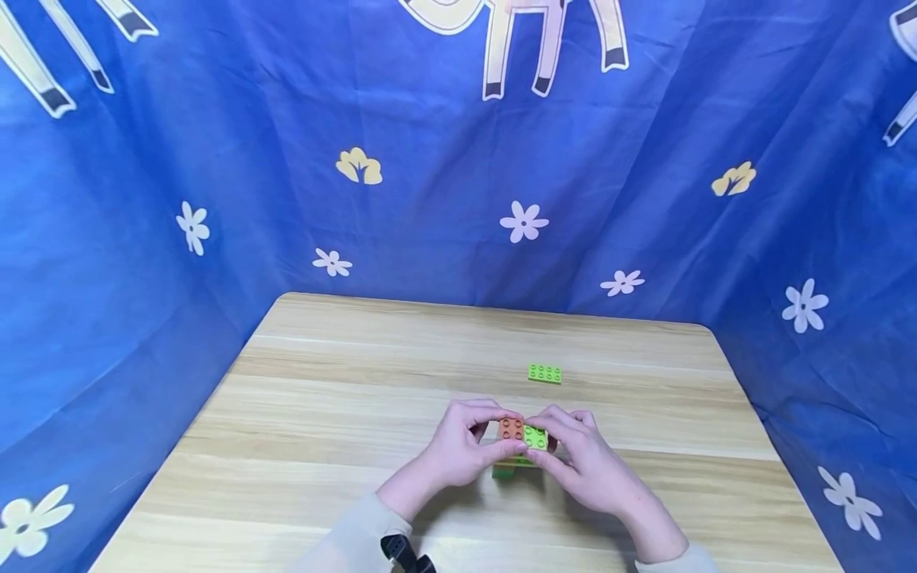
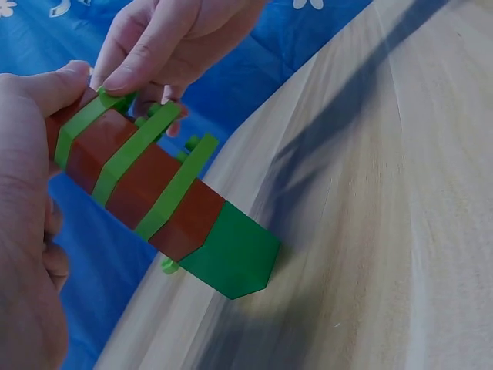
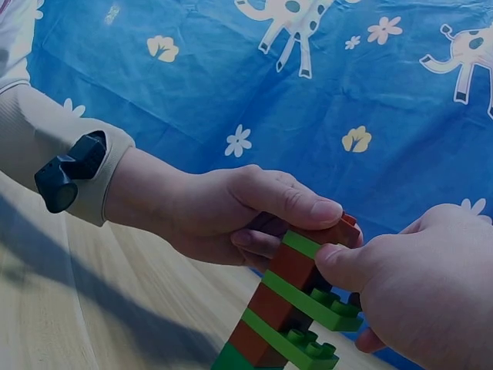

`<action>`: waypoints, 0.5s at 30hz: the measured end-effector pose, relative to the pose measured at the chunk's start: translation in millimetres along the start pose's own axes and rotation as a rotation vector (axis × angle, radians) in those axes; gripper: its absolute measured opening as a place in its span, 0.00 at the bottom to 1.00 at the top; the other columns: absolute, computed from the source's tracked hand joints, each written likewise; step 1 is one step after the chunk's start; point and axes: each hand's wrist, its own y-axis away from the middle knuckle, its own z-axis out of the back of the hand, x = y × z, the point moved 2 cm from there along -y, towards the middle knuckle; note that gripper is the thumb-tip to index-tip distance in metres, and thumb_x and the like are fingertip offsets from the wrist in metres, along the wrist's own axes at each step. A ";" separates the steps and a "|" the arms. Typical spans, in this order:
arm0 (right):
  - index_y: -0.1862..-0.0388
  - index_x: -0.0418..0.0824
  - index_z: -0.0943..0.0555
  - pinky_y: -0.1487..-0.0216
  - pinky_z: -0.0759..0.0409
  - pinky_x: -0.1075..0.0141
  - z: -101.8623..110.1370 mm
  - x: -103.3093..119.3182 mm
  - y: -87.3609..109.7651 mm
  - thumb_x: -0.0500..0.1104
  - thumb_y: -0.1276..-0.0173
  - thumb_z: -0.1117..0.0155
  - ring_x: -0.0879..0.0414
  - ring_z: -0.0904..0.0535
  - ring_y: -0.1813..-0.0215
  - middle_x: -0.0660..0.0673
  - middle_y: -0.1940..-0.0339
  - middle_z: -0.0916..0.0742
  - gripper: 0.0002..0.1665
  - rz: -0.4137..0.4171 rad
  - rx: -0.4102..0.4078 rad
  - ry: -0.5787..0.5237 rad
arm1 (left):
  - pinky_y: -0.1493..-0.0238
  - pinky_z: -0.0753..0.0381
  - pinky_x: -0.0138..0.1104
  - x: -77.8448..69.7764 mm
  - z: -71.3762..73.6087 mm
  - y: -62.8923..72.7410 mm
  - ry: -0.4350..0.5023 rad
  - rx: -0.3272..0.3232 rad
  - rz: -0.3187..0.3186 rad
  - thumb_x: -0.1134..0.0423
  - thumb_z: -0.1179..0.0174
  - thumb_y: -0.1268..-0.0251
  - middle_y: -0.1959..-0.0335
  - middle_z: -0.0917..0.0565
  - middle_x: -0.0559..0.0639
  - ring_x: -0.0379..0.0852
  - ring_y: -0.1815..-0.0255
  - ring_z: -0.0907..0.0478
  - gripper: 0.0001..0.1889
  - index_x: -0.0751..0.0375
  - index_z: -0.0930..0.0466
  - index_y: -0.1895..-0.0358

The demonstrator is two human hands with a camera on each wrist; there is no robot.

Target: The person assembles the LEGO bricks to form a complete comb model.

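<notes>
A tower of toy building bricks stands on the table in front of me, with a dark green brick (image 2: 235,250) at its foot. Above that, brown bricks (image 2: 158,185) alternate with thin light green plates (image 3: 289,301) whose studded ends jut to the right. My left hand (image 1: 462,446) pinches the brown top brick (image 1: 512,430) between thumb and fingers. From the other side, my right hand (image 1: 583,461) pinches the protruding end of the uppermost light green plate (image 1: 535,438). The hands hide parts of the tower's upper end.
A loose light green plate (image 1: 545,374) lies on the wooden table (image 1: 344,358) beyond the tower. Blue printed cloth (image 1: 430,183) hangs behind and at both sides of the table. A small black device (image 1: 407,553) is strapped at the left wrist.
</notes>
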 end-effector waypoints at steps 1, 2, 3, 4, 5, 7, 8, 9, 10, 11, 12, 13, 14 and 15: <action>0.33 0.51 0.19 0.42 0.39 0.54 0.2 -0.1 0.1 0.49 0.21 0.33 0.71 0.25 0.57 0.65 0.46 0.18 0.21 0.002 -0.002 0.002 | 0.85 0.39 0.29 0.2 -0.2 -0.2 -0.005 0.001 -0.006 0.58 0.20 0.40 0.65 0.12 0.38 0.35 0.82 0.37 0.16 0.56 0.08 0.50; 0.33 0.52 0.19 0.41 0.39 0.55 0.3 -0.2 0.2 0.49 0.21 0.33 0.71 0.25 0.57 0.66 0.46 0.18 0.21 0.000 -0.002 0.002 | 0.85 0.39 0.29 0.2 -0.4 -0.2 -0.005 0.003 -0.009 0.58 0.20 0.40 0.65 0.12 0.38 0.35 0.82 0.37 0.16 0.56 0.08 0.50; 0.33 0.52 0.19 0.41 0.39 0.54 0.4 -0.5 0.3 0.50 0.21 0.33 0.71 0.24 0.57 0.66 0.46 0.18 0.20 0.000 -0.002 0.002 | 0.85 0.39 0.29 0.2 -0.5 -0.3 -0.005 0.004 -0.013 0.58 0.20 0.40 0.65 0.12 0.38 0.35 0.82 0.37 0.16 0.56 0.08 0.50; 0.33 0.52 0.19 0.41 0.39 0.54 0.4 -0.5 0.3 0.50 0.21 0.33 0.71 0.24 0.57 0.66 0.46 0.18 0.20 -0.004 0.000 0.001 | 0.85 0.39 0.29 0.2 -0.7 -0.3 -0.005 0.004 -0.014 0.58 0.20 0.40 0.65 0.12 0.38 0.34 0.82 0.38 0.15 0.56 0.08 0.50; 0.33 0.52 0.19 0.41 0.39 0.54 0.4 -0.5 0.2 0.50 0.21 0.33 0.71 0.24 0.57 0.67 0.46 0.18 0.21 -0.008 0.002 -0.002 | 0.85 0.39 0.29 0.1 -0.7 -0.2 -0.002 0.005 -0.012 0.58 0.20 0.39 0.65 0.12 0.38 0.35 0.82 0.38 0.15 0.57 0.08 0.50; 0.33 0.52 0.19 0.41 0.39 0.54 0.8 -0.1 -0.7 0.51 0.21 0.33 0.71 0.24 0.57 0.67 0.46 0.18 0.21 -0.012 0.005 -0.001 | 0.85 0.39 0.29 0.0 -0.4 -0.3 0.000 0.004 -0.009 0.58 0.20 0.39 0.65 0.12 0.38 0.37 0.83 0.38 0.15 0.57 0.08 0.50; 0.32 0.52 0.19 0.40 0.39 0.54 0.9 -0.3 -1.4 0.51 0.21 0.34 0.71 0.24 0.56 0.67 0.46 0.19 0.21 -0.018 0.009 -0.002 | 0.85 0.39 0.29 0.0 0.1 -0.6 0.001 0.003 -0.008 0.58 0.20 0.39 0.66 0.13 0.39 0.39 0.83 0.38 0.15 0.57 0.08 0.50; 0.32 0.52 0.19 0.40 0.39 0.54 0.8 -0.4 -1.9 0.51 0.21 0.33 0.71 0.24 0.56 0.68 0.46 0.19 0.21 -0.018 0.009 0.000 | 0.85 0.40 0.29 0.3 0.4 -0.7 0.000 0.001 -0.004 0.58 0.20 0.39 0.66 0.13 0.39 0.39 0.83 0.38 0.15 0.57 0.08 0.50; 0.32 0.54 0.19 0.40 0.39 0.55 1.0 -0.4 -2.2 0.52 0.21 0.33 0.71 0.24 0.56 0.68 0.46 0.19 0.22 -0.024 0.013 -0.003 | 0.84 0.40 0.29 -0.2 0.7 -0.6 0.000 0.001 0.002 0.58 0.20 0.39 0.66 0.13 0.39 0.41 0.83 0.38 0.15 0.56 0.08 0.50; 0.32 0.54 0.19 0.41 0.39 0.55 1.0 -0.3 -2.1 0.52 0.21 0.33 0.71 0.24 0.56 0.69 0.46 0.19 0.22 -0.023 0.013 0.000 | 0.84 0.40 0.29 -0.9 0.9 -0.2 0.000 0.002 0.014 0.57 0.20 0.39 0.65 0.13 0.38 0.42 0.83 0.38 0.16 0.56 0.08 0.50; 0.32 0.55 0.19 0.41 0.39 0.55 1.2 -0.4 -1.8 0.52 0.21 0.33 0.71 0.24 0.56 0.69 0.46 0.19 0.22 -0.025 0.015 0.001 | 0.84 0.40 0.29 -1.5 0.9 0.2 -0.002 0.004 0.024 0.57 0.20 0.39 0.65 0.13 0.38 0.42 0.83 0.38 0.16 0.55 0.08 0.50; 0.31 0.56 0.20 0.41 0.39 0.56 1.5 -0.3 -1.5 0.53 0.21 0.33 0.71 0.24 0.55 0.70 0.46 0.19 0.22 -0.031 0.018 -0.001 | 0.84 0.40 0.29 -2.1 0.8 0.5 -0.002 0.006 0.030 0.57 0.20 0.39 0.65 0.13 0.38 0.41 0.84 0.38 0.16 0.55 0.08 0.50; 0.31 0.57 0.20 0.41 0.39 0.56 1.8 -0.4 -1.1 0.53 0.21 0.33 0.70 0.24 0.55 0.70 0.46 0.19 0.22 -0.029 0.016 0.002 | 0.85 0.40 0.29 -2.6 0.5 0.9 -0.001 0.008 0.039 0.56 0.20 0.39 0.65 0.13 0.37 0.39 0.84 0.39 0.16 0.54 0.08 0.49; 0.31 0.58 0.20 0.41 0.39 0.57 2.4 0.0 -0.9 0.53 0.21 0.33 0.70 0.24 0.55 0.70 0.46 0.19 0.22 -0.027 0.013 0.004 | 0.85 0.40 0.29 -3.0 0.2 0.9 -0.004 0.010 0.048 0.56 0.20 0.40 0.65 0.13 0.36 0.37 0.83 0.39 0.16 0.53 0.08 0.49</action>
